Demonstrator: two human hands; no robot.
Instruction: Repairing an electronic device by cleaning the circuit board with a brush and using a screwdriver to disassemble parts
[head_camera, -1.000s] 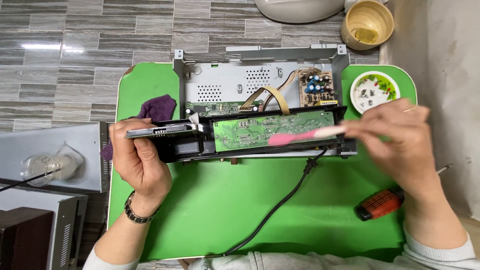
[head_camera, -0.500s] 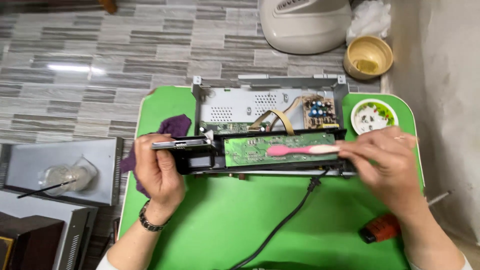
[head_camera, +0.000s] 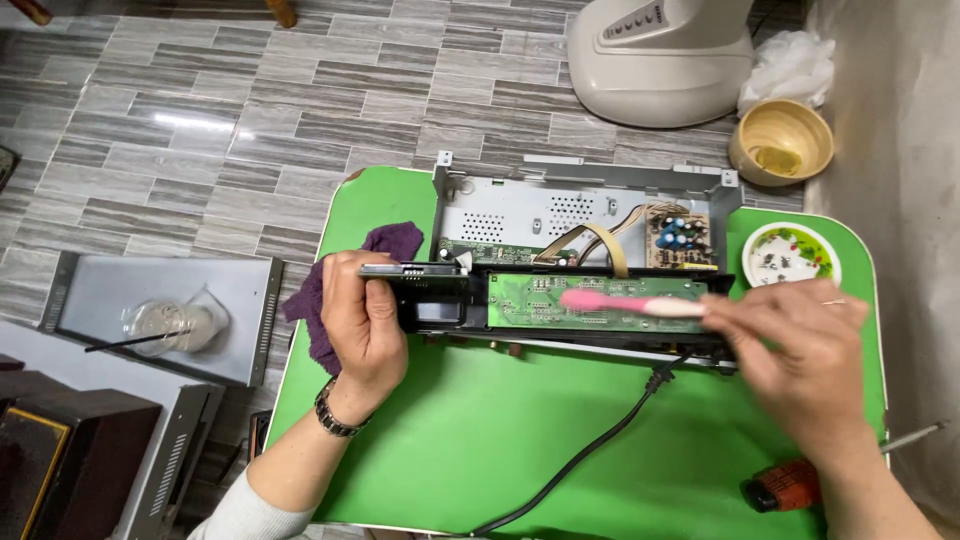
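Right now the right hand (head_camera: 800, 345) is pinched shut on the pale handle end of a pink toothbrush (head_camera: 625, 303), its fingers blurred so that the exact grip cannot be told. The brush runs leftward from those fingers and its head lies on the green circuit board (head_camera: 560, 298), about midway along the board. The left hand (head_camera: 362, 320) is closed around the left end of the black front panel (head_camera: 440, 300) that carries the board, thumb on the near side and fingers curled over the top, holding it on edge.

Behind the panel, towards the far edge of the green table (head_camera: 470, 430), sits the open grey metal chassis (head_camera: 530, 210), with a flat beige ribbon cable (head_camera: 610, 245) arching from it to the board and a small power board (head_camera: 678, 238) in its right part. A black power cord (head_camera: 590, 450) trails from under the panel to the near edge. A purple cloth (head_camera: 315, 310) lies at the left edge, partly under the left hand. A white dish of small parts (head_camera: 792, 253) stands near the far right corner, and an orange-handled screwdriver (head_camera: 785, 487) lies near the near right corner, just beside the right wrist. On the floor to the left rests a grey metal cover (head_camera: 110, 300) bearing a clear plastic cup (head_camera: 170, 325).
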